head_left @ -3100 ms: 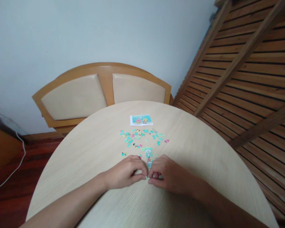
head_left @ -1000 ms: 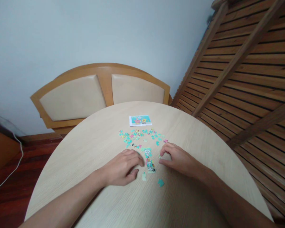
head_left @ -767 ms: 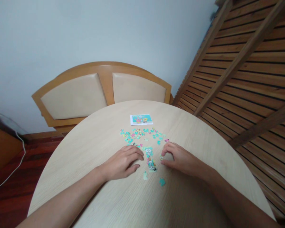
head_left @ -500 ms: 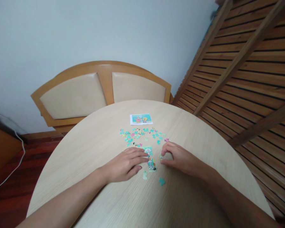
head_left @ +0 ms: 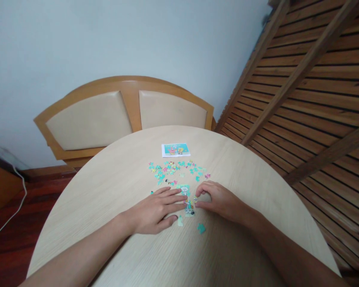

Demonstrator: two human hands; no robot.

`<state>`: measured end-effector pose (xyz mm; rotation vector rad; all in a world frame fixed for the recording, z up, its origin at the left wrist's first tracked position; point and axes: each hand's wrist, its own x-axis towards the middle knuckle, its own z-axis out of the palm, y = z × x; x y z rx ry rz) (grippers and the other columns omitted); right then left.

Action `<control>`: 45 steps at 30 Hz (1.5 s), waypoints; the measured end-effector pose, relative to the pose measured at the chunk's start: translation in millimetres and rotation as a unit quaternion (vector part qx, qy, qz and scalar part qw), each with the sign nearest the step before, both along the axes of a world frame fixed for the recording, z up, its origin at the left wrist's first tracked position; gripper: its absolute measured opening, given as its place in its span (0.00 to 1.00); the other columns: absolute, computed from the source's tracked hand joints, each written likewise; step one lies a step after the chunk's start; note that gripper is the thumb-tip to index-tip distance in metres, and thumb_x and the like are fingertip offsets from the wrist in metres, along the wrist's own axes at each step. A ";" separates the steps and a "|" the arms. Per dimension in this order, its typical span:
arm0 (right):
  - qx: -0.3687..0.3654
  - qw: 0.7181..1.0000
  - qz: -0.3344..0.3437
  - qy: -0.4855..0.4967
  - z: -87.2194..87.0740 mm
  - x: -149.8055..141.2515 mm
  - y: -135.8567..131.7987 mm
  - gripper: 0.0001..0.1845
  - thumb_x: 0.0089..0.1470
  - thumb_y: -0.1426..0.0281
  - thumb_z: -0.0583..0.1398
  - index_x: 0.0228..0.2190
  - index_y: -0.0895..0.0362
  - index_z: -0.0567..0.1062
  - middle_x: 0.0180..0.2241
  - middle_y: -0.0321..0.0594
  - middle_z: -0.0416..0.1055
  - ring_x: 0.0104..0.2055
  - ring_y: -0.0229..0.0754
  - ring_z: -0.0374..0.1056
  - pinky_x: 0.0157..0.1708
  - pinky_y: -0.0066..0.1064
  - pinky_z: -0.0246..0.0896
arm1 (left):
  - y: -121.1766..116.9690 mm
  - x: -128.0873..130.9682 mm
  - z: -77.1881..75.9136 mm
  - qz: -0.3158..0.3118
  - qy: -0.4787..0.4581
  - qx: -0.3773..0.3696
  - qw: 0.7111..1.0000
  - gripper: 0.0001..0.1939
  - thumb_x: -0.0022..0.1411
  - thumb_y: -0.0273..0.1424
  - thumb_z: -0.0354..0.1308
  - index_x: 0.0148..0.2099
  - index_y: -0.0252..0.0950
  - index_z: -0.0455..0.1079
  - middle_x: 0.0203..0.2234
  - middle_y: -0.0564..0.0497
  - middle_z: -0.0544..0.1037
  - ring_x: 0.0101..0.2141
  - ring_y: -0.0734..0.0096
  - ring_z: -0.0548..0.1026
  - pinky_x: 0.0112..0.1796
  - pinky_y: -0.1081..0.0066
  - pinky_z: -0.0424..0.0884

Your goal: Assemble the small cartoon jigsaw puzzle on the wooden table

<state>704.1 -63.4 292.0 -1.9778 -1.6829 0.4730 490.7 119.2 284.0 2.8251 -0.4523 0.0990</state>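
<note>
My left hand (head_left: 158,207) lies flat on the round table (head_left: 113,187), fingers stretched out, their tips touching the left side of a small joined puzzle strip (head_left: 187,199). My right hand (head_left: 218,199) rests to the strip's right, thumb and forefinger pinched on a tiny puzzle piece (head_left: 195,198) right at the strip's edge. Two loose pieces lie near me: a pale one (head_left: 180,221) and a teal one (head_left: 201,228).
Several loose teal and pink pieces (head_left: 175,169) are scattered beyond the strip. A small reference picture (head_left: 175,150) lies further back. A wooden bench with padded backrest (head_left: 122,115) stands behind the table; a slatted wooden frame (head_left: 302,87) leans at the right.
Both hands left the near end of the strip, and two pieces now lie loose there. My right hand picked up a small piece and brought it left to the strip; my left fingers stretched onto the strip.
</note>
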 end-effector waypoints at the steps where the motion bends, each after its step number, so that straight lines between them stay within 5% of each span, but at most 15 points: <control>1: 0.004 1.000 -0.002 0.002 -0.2 -0.7 0.3 0.11 0.53 0.63 0.69 0.36 0.55 0.76 0.38 0.37 0.76 0.43 0.45 0.70 0.45 0.35 0.61 | -0.2 -0.1 0.3 -0.001 0.001 0.004 1.000 0.27 0.72 0.34 0.48 0.70 0.45 0.54 0.68 0.51 0.59 0.67 0.54 0.55 0.65 0.47 0.52; 9: 0.016 1.000 -0.005 0.018 0.9 -4.3 0.9 0.08 0.53 0.67 0.67 0.35 0.56 0.76 0.36 0.38 0.77 0.41 0.44 0.71 0.43 0.33 0.64 | -0.9 -0.7 0.8 0.006 -0.032 0.002 0.999 0.23 0.71 0.35 0.51 0.66 0.46 0.62 0.67 0.45 0.60 0.65 0.51 0.60 0.64 0.47 0.56; 23: 0.047 0.999 0.025 0.001 -9.8 4.5 -1.0 0.10 0.54 0.63 0.67 0.36 0.53 0.74 0.42 0.39 0.73 0.49 0.47 0.67 0.55 0.44 0.58 | -0.5 0.0 1.0 -0.009 -0.041 0.003 0.999 0.23 0.71 0.34 0.50 0.66 0.46 0.61 0.66 0.45 0.61 0.65 0.53 0.60 0.64 0.46 0.56; 45: 0.051 0.998 0.006 -0.035 -9.4 0.9 2.3 0.04 0.55 0.69 0.65 0.33 0.54 0.74 0.40 0.40 0.73 0.47 0.47 0.67 0.51 0.43 0.60 | 0.1 0.4 0.2 -0.009 -0.025 0.006 1.000 0.23 0.72 0.34 0.49 0.67 0.47 0.60 0.67 0.47 0.60 0.66 0.53 0.57 0.64 0.47 0.56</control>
